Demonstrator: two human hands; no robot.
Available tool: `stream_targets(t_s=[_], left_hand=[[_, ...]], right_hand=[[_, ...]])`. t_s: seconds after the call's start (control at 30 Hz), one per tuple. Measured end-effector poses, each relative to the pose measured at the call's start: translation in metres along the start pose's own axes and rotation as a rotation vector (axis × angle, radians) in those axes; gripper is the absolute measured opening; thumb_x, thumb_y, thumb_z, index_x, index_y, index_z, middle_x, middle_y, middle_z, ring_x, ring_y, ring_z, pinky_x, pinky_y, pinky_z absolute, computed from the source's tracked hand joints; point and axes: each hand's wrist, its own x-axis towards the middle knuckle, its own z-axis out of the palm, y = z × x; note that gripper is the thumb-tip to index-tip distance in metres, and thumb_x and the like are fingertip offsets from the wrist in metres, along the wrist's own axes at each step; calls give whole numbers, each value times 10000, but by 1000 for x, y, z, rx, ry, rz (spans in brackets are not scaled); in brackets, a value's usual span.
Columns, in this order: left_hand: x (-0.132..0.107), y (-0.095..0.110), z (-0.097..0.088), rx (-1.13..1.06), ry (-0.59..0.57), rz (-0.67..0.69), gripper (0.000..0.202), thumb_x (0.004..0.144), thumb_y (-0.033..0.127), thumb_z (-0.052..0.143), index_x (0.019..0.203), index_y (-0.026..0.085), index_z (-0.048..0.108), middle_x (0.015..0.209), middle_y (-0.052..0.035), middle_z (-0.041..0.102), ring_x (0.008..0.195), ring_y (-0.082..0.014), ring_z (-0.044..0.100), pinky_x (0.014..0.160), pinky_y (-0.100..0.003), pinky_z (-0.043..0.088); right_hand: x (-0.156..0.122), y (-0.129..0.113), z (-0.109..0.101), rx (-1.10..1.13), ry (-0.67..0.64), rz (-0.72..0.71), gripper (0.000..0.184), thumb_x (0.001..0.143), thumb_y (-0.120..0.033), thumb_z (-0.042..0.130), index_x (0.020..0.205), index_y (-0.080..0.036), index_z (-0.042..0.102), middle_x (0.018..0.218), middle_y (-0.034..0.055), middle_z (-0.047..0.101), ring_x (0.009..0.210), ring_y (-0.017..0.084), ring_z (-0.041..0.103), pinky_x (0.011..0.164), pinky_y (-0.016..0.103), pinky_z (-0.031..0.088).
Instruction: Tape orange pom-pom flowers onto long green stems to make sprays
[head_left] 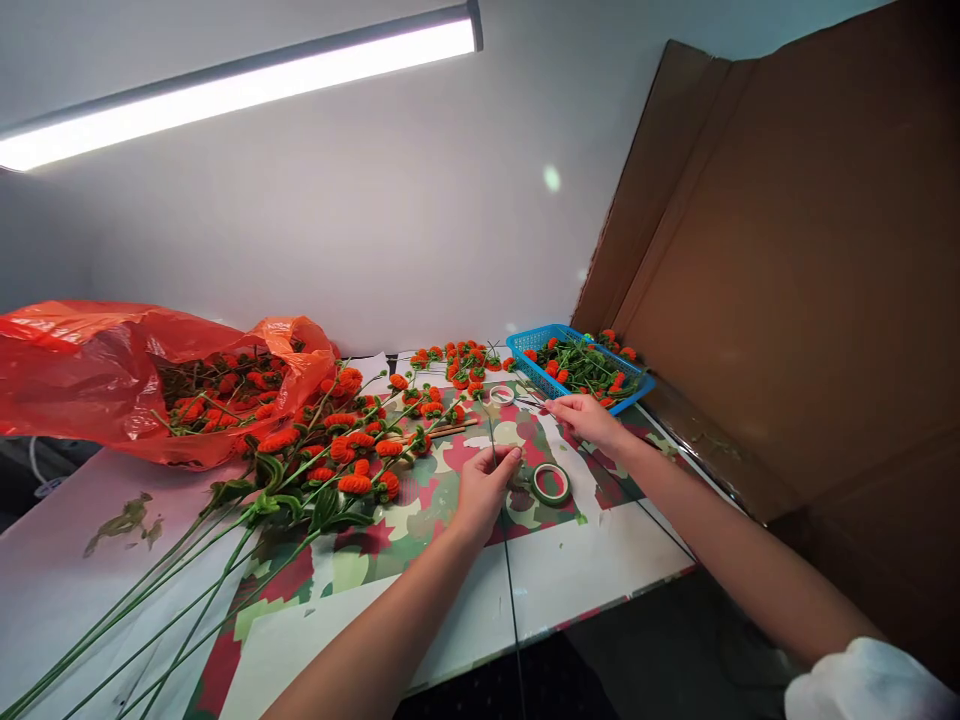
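Note:
My left hand [487,485] is closed in a pinch around a long thin dark green stem wire [511,590], which runs upright through the fingers and down past the table's front edge. Farther off, beside the blue basket, my right hand [589,418] has thumb and fingers pressed together. A slim shiny piece shows at its fingertips, too small to name. Just right of my left hand lies a roll of green tape [551,484]. A white tape roll [502,395] rests behind it. Another thin dark line slants from below my right hand toward the table edge.
A blue basket [630,398] holds red fuzzy flowers and green stems. Long-stemmed red flowers [341,450] lie at left, before an open red plastic bag [90,385] of more flowers. Thin brown sticks [450,430] lie mid-table. A cardboard sheet [810,270] stands at right.

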Motion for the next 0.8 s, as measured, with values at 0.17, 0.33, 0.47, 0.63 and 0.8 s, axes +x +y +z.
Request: stream_targets(t_s=[0.17, 0.33, 0.47, 0.63, 0.8], left_hand=[[-1, 2, -1, -29, 5, 14, 340, 587, 423, 754, 726, 125, 668, 573, 23, 533, 494, -68, 437, 459, -185, 355], [-2, 5, -4, 4, 66, -31, 386, 576, 469, 746, 766, 142, 671, 509, 60, 463, 412, -42, 371, 367, -162, 277], [-1, 8, -8, 2, 67, 10, 374, 611, 469, 726, 802, 151, 677, 542, 54, 480, 428, -43, 368, 381, -168, 282], [-3, 14, -13, 92, 80, 172, 384, 698, 527, 631, 681, 144, 650, 507, 42, 473, 433, -60, 362, 412, -193, 269], [0, 24, -21, 270, 175, 226, 419, 732, 567, 570, 702, 152, 624, 442, 52, 450, 366, -79, 382, 382, -210, 281]], right_hand=[[-1, 18, 19, -442, 128, -229, 249, 790, -359, 559, 864, -148, 670, 801, 65, 637, 749, 181, 571, 692, 285, 436], [-4, 18, 38, -713, 236, -275, 312, 765, -288, 603, 1039, -147, 647, 1093, 141, 608, 1058, 294, 484, 892, 400, 381], [-13, 6, 56, -100, 65, -280, 311, 812, -369, 541, 1030, -169, 639, 1043, 101, 643, 978, 229, 569, 839, 356, 442], [-21, -1, 77, 401, -150, -128, 379, 649, -431, 707, 913, -159, 690, 816, 53, 681, 744, 172, 613, 699, 305, 478], [-11, 4, 75, 493, -123, -41, 413, 548, -406, 778, 873, -159, 713, 699, 12, 657, 585, 104, 549, 609, 263, 459]])
